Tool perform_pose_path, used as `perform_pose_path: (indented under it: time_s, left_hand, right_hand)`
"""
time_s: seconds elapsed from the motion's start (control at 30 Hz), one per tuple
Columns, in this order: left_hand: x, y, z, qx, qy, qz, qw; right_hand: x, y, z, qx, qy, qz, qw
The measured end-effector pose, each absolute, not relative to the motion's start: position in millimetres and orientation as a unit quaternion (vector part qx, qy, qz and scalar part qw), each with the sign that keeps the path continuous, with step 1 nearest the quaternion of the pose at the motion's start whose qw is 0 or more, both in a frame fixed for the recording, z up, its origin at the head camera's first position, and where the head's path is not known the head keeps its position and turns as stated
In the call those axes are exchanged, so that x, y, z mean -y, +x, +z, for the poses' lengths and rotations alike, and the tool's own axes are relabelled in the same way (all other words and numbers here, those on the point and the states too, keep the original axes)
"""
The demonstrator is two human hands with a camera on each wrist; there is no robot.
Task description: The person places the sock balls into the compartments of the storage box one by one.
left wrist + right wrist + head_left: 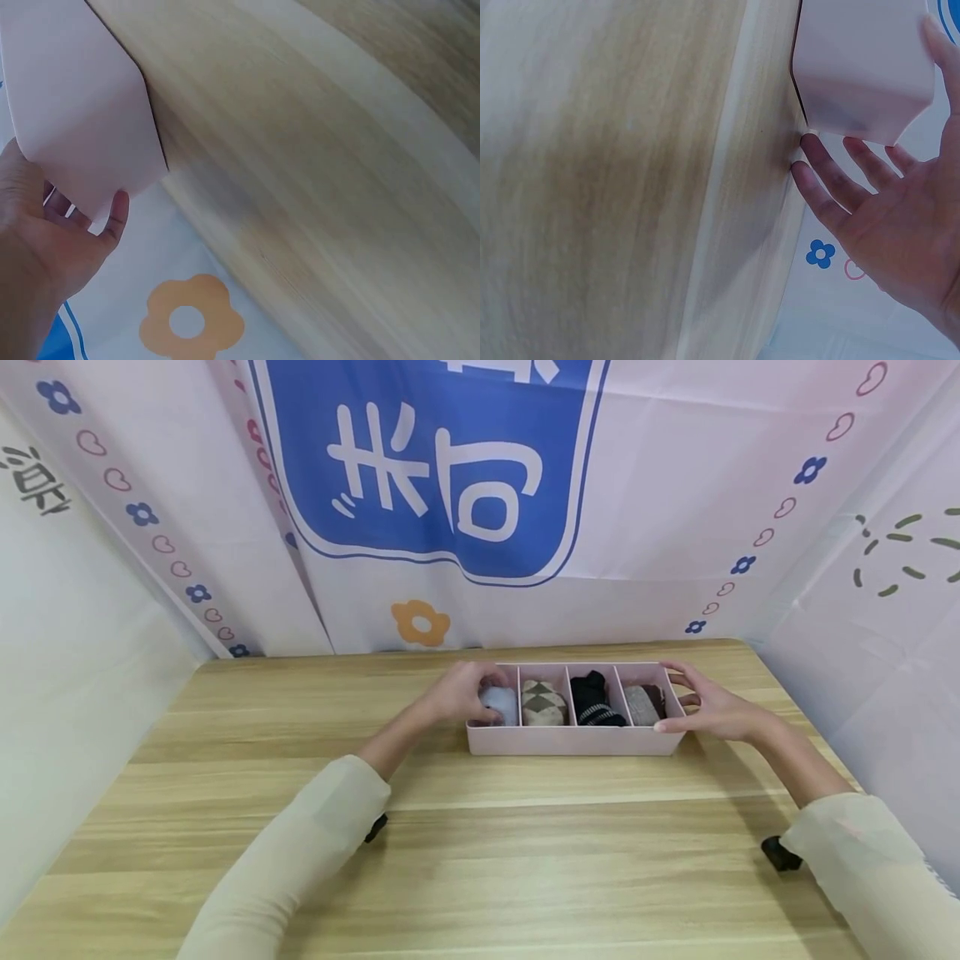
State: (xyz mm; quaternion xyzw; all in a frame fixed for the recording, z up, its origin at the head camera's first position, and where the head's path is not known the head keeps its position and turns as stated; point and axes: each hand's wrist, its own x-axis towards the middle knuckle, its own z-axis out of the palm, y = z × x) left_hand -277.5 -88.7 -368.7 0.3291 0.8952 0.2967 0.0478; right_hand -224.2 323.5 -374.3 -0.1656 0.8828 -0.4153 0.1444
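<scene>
A pale pink divided storage box (573,742) stands near the back edge of the table. Rolled socks fill its compartments: a light blue pair (501,703) at the left, a beige argyle pair (543,703), a black pair (594,697) with a striped band, and a grey-brown pair (643,703) at the right. My left hand (471,690) grips the box's left end, its thumb by the front rim and partly over the light blue socks. Across the right end, my right hand (708,706) holds the box between thumb at the front rim and fingers at the back, other fingers spread outside.
The wooden table (525,860) reaches toward me in front of the box. Close behind the box hangs a white printed cloth (645,593) with a blue sign, and white side walls (862,652) flank the table.
</scene>
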Motion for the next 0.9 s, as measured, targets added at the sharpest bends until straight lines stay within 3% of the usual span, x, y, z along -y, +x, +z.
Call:
perform_pose_path:
  time_s: [0.43, 0.9]
  left_hand:
    - [92.2, -272.9, -362.8, -0.878, 0.328, 0.339, 0.074]
    - [170.6, -242.5, -344.8, -0.886, 0.293, 0.358, -0.031]
  right_hand:
    - [-322.7, -226.9, -374.0, -0.882, -0.166, -0.416, 0.149]
    - [-332.2, -223.9, -378.1, -0.878, -0.182, -0.42, 0.138]
